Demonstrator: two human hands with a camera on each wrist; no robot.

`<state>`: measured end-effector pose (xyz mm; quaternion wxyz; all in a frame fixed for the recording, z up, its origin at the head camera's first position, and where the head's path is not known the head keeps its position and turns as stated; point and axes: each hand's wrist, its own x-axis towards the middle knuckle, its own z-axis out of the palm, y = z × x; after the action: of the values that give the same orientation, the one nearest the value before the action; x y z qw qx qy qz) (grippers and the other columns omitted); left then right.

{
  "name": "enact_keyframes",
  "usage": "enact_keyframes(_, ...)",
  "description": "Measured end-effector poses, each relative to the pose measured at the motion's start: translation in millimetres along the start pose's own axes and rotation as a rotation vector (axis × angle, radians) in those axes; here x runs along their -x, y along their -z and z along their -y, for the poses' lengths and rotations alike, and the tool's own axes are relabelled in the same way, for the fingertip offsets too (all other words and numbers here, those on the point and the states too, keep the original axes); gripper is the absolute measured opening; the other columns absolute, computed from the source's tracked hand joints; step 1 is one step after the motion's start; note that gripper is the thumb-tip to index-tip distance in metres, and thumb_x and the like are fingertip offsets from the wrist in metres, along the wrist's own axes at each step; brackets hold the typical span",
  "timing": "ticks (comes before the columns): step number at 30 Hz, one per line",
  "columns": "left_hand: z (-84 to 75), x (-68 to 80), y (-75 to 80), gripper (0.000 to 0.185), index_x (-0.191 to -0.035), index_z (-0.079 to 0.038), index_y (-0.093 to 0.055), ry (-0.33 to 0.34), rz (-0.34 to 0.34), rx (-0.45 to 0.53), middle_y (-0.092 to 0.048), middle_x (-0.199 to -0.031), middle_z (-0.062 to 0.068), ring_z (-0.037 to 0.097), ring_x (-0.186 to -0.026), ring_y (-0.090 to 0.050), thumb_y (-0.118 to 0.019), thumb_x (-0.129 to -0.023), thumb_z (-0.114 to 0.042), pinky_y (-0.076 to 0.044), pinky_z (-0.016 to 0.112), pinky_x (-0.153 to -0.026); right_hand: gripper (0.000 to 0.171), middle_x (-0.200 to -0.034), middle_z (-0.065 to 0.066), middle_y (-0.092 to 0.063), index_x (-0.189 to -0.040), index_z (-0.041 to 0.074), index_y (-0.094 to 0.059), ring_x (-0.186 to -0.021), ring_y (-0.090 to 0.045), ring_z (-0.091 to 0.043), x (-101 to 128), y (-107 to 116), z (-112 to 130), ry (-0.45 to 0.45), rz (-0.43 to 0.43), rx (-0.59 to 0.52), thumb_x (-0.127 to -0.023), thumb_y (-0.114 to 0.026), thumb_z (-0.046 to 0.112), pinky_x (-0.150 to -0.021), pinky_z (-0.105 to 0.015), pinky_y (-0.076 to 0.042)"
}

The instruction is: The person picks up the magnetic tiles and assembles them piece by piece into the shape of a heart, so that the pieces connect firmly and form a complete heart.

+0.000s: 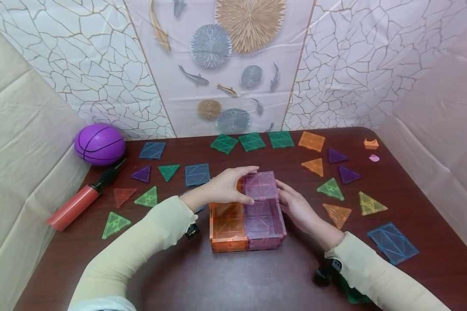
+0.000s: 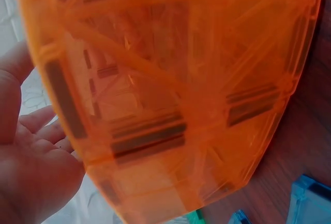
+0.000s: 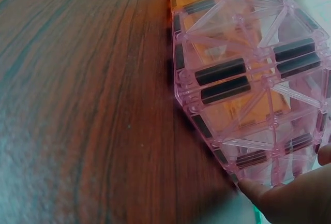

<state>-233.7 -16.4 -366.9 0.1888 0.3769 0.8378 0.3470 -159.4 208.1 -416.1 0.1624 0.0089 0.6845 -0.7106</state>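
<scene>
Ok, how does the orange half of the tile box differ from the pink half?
The orange half sits on the left hand's side; the pink half sits by the right hand. Pink has a top tile on its far cell; orange's near cell looks open. Both share translucent square panels on the table.

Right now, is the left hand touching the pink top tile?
Touching: in the head view the left hand lies with fingers across the pink top tile.

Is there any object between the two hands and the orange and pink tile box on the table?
Nothing visible. The left hand already rests on top of the tile box, and the right hand touches its pink right wall. The loose tiles lie apart from it on the table.
</scene>
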Motion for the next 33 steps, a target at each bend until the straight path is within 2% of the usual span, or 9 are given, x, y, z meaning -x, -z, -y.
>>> enact_keyframes(11, 0.7, 1.3, -4.3, 0.085, -0.15, -0.016, -0.033, 0.045, 0.01, -0.061, -0.043, -0.148, 0.002, 0.022, -0.137, -0.038, -0.079, -0.08, -0.026, -0.033, 0.045, -0.11, 0.054, -0.156, -0.02, -0.023, -0.155, 0.006, -0.014, -0.143, -0.024, -0.034, -0.1, -0.1, -0.3, -0.015, -0.003, 0.018, -0.106, -0.03, 0.023, -0.113, -0.051, -0.023)
enact_keyframes(17, 2.1, 2.7, -3.2, 0.088, -0.152, -0.018, -0.03, 0.048, 0.014, -0.089, -0.039, -0.152, 0.002, 0.023, -0.139, -0.034, -0.079, -0.08, -0.031, -0.032, 0.046, -0.111, 0.055, -0.156, -0.019, -0.026, -0.154, 0.006, -0.016, -0.143, -0.026, -0.033, -0.4, -0.2, 0.4, -0.021, -0.017, 0.017, -0.106, -0.032, 0.025, -0.113, -0.052, -0.024)
enact_keyframes(20, 5.5, 6.0, -1.5, 0.09, -0.152, -0.019, -0.029, 0.038, -0.011, -0.059, -0.036, -0.153, 0.001, 0.022, -0.14, -0.034, -0.079, -0.079, -0.033, -0.031, 0.046, -0.111, 0.055, -0.156, -0.019, -0.026, -0.154, 0.006, -0.016, -0.143, -0.027, -0.034, -0.2, 0.3, 1.1, -0.019, -0.018, 0.027, -0.106, -0.033, 0.025, -0.112, -0.052, -0.024)
enact_keyframes(23, 11.9, 12.7, 0.4, 0.088, -0.152, -0.019, -0.03, 0.03, -0.08, 0.032, -0.037, -0.153, 0.002, 0.02, -0.14, -0.034, -0.078, -0.08, -0.035, -0.032, 0.046, -0.111, 0.055, -0.156, -0.018, -0.027, -0.154, 0.006, -0.017, -0.143, -0.027, -0.034, -0.3, 0.5, 1.9, -0.026, -0.017, 0.042, -0.105, -0.033, 0.026, -0.113, -0.052, -0.024)
enact_keyframes(25, 17.8, 18.1, 1.0, 0.082, -0.151, -0.018, -0.032, 0.035, -0.154, 0.109, -0.039, -0.151, 0.001, 0.02, -0.139, -0.035, -0.075, -0.084, -0.035, -0.031, 0.047, -0.111, 0.055, -0.156, -0.018, -0.027, -0.154, 0.006, -0.017, -0.143, -0.027, -0.034, -0.5, 0.6, 2.2, -0.034, -0.018, 0.049, -0.105, -0.034, 0.026, -0.113, -0.052, -0.024)
enact_keyframes(30, 33.9, 30.4, -1.5, 0.059, -0.147, -0.015, -0.04, 0.108, -0.373, 0.359, -0.045, -0.147, 0.007, 0.024, -0.136, -0.039, -0.062, -0.094, -0.032, -0.033, 0.049, -0.109, 0.056, -0.155, -0.018, -0.028, -0.154, 0.006, -0.018, -0.143, -0.027, -0.033, -1.6, 2.2, 3.3, -0.039, -0.019, 0.055, -0.105, -0.034, 0.028, -0.113, -0.051, -0.025)
enact_keyframes(33, 42.8, 36.2, -6.4, 0.05, -0.144, -0.012, -0.043, 0.17, -0.473, 0.507, -0.048, -0.143, 0.01, 0.026, -0.135, -0.042, -0.056, -0.099, -0.029, -0.035, 0.047, -0.109, 0.056, -0.155, -0.018, -0.028, -0.153, 0.005, -0.019, -0.142, -0.028, -0.034, -2.2, 3.7, 4.4, -0.033, -0.02, 0.056, -0.105, -0.035, 0.028, -0.112, -0.052, -0.025)
